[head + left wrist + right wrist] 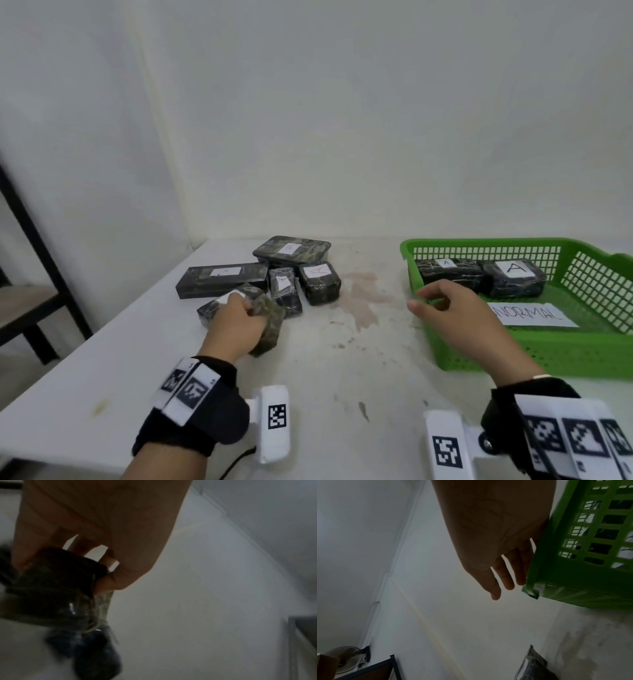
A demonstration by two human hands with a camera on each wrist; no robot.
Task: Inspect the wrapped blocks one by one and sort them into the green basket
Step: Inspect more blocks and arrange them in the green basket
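A dark wrapped block [267,323] at the near edge of the pile is gripped by the left hand [236,325], the fingers and thumb curled round it; in the left wrist view the same block [51,591] is seen pinched between thumb and fingers [106,559]. Just behind it, five more wrapped blocks are heaped on the white table [102,377]: a long one [219,279] to the left, one labelled B [291,250] at the far side, two labelled A [320,281] to the right and in the middle [284,287], and one partly hidden under the hand [214,308]. The right hand [448,308] is held open, fingers relaxed and holding nothing, over the near left corner of the green basket [513,353]; whether it touches the rim cannot be told. Two wrapped blocks labelled A [448,274] [513,277] lie side by side at the far end of the basket, and a paper slip [534,315] reading "NORMAL" lies on its floor.
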